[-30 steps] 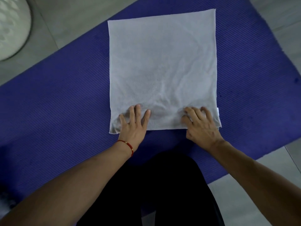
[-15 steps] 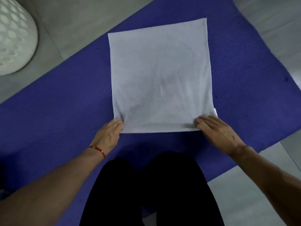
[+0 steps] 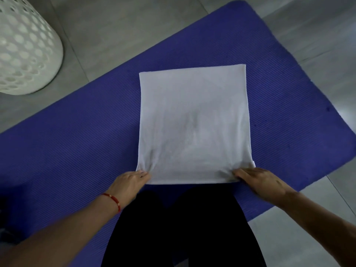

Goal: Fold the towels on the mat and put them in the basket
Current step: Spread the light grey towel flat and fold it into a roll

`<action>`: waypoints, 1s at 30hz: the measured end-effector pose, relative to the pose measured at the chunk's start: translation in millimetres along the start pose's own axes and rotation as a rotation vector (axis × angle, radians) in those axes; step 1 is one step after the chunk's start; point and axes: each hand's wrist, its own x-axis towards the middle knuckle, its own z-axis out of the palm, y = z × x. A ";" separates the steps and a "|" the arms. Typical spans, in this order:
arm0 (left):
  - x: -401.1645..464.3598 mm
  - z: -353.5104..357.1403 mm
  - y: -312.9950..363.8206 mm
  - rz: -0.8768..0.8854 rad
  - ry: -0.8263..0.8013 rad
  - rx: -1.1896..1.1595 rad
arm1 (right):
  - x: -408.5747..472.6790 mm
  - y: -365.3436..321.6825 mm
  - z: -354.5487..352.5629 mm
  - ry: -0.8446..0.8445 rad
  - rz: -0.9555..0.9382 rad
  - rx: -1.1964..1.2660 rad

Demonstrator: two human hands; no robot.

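A white towel [image 3: 194,122] lies spread on the purple mat [image 3: 77,147], roughly square, with small creases near its two near corners. My left hand [image 3: 128,185] pinches the near left corner, where the cloth bunches. At the near right corner my right hand [image 3: 258,182] grips the towel in the same way, and a small tag sticks out beside it. A white basket [image 3: 25,47] with round holes stands on the floor at the far left, off the mat.
Grey tiled floor [image 3: 134,26] surrounds the mat. My legs in black trousers [image 3: 183,228] fill the bottom middle, right below the towel's near edge. A red string bracelet [image 3: 113,201] is on my left wrist.
Both hands slid from flat on the towel's near edge out to its two near corners and took hold of them. The view tilted, so the towel sits lower and the basket shows more.
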 end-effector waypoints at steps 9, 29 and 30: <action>41.2 -73.3 -28.3 -0.602 0.365 -0.864 | 51.7 23.9 -60.3 0.300 0.472 0.193; 291.0 -109.6 -163.0 -0.933 0.714 -0.767 | 288.1 168.3 -73.8 0.756 0.998 0.251; 291.6 -107.9 -166.5 -0.913 0.723 -0.779 | 291.2 169.4 -72.0 0.746 1.014 0.185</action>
